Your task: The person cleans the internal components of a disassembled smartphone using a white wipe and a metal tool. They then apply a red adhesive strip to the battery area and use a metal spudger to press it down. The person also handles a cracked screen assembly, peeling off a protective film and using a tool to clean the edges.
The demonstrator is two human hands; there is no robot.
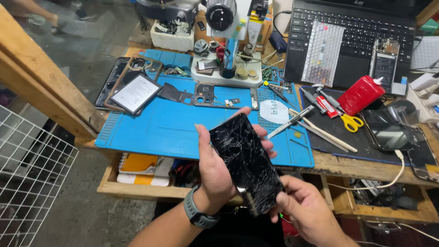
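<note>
A black phone with a badly cracked screen [247, 160] is held tilted in front of the blue work mat [151, 126]. My left hand [212, 171], with a grey watch on its wrist, wraps around the phone's left edge and back, fingertips showing past the right edge. My right hand [304, 206] pinches the phone's lower corner with thumb and fingers.
On the mat lie a phone battery [135, 93], a phone frame [204, 95] and small parts. A microscope [226, 41] stands behind. To the right are a laptop [354, 36], a red bottle [361, 94], yellow scissors [351, 122], tweezers and another phone [394, 132]. A white wire grid [32, 178] stands at left.
</note>
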